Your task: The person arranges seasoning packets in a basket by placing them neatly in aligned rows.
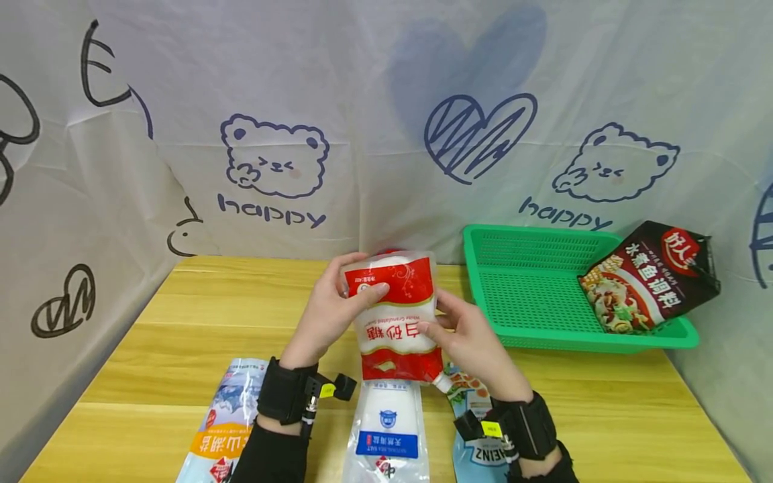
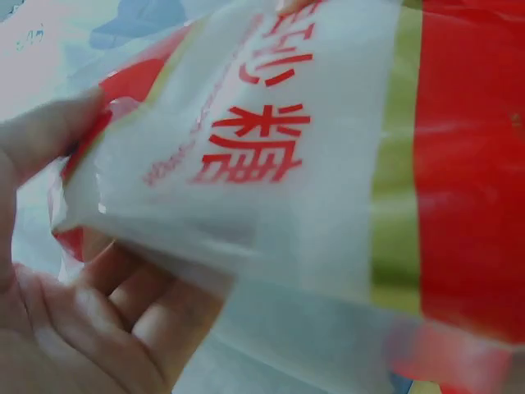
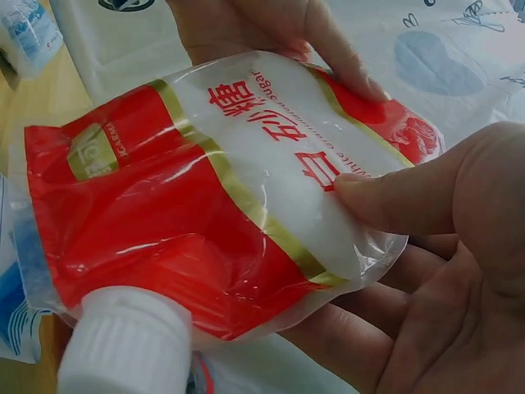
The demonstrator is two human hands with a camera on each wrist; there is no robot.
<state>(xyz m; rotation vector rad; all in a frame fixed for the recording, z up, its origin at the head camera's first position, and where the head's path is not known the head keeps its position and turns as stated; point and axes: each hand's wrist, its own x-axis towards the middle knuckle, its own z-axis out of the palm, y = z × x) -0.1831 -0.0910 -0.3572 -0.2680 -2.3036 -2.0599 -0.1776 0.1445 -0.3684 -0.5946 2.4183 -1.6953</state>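
Both hands hold a red and white bag of white granulated sugar (image 1: 395, 339) above the table, its print upside down in the head view. My left hand (image 1: 329, 308) grips the bag's upper left side, thumb across the front and fingers behind. On the lower right side, my right hand (image 1: 474, 342) pinches it, thumb on the white band. A white screw cap (image 3: 127, 341) sits at one corner of the bag, large in the right wrist view. Beneath the bag lies a clear and white sea salt bag (image 1: 386, 429), its top end hidden by the sugar.
At the back right stands a green basket (image 1: 477, 282) holding a dark seasoning packet (image 1: 649, 278) that leans over its right rim. A blue and orange salt bag (image 1: 226, 416) lies left. The light-blue Heinz pouch (image 1: 468, 463) is partly behind the right wrist. A printed cloth hangs behind the table.
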